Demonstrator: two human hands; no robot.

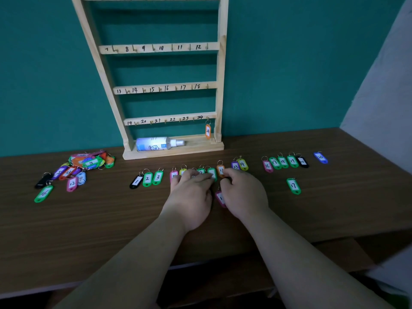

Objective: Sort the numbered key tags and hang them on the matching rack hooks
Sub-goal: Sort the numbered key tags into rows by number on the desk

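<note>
**One hung, the rest on the table**

Found only one on the wooden rack [220, 85]: orange tag 24 [208, 131], hanging from the hook under its number at the right end of the bottom rail. Other hooks in view bare; top rail cut off.

Sorted row laid along the table [89, 219], from black tag 1 [136, 181] to blue tag 23 [320, 157], with gaps. Unsorted heap [89, 162] at far left. Spare green tag 17 [293, 186] apart, nearer the edge.

Left hand [191, 190] flat, fingers spread over mid-row tags, gripping nothing. Right hand [243, 195] curled beside a second orange tag [221, 170], partly over a pink tag [220, 198]; cannot tell whether pinching either.

Judged early: sorting part done, hanging barely begun.
</note>
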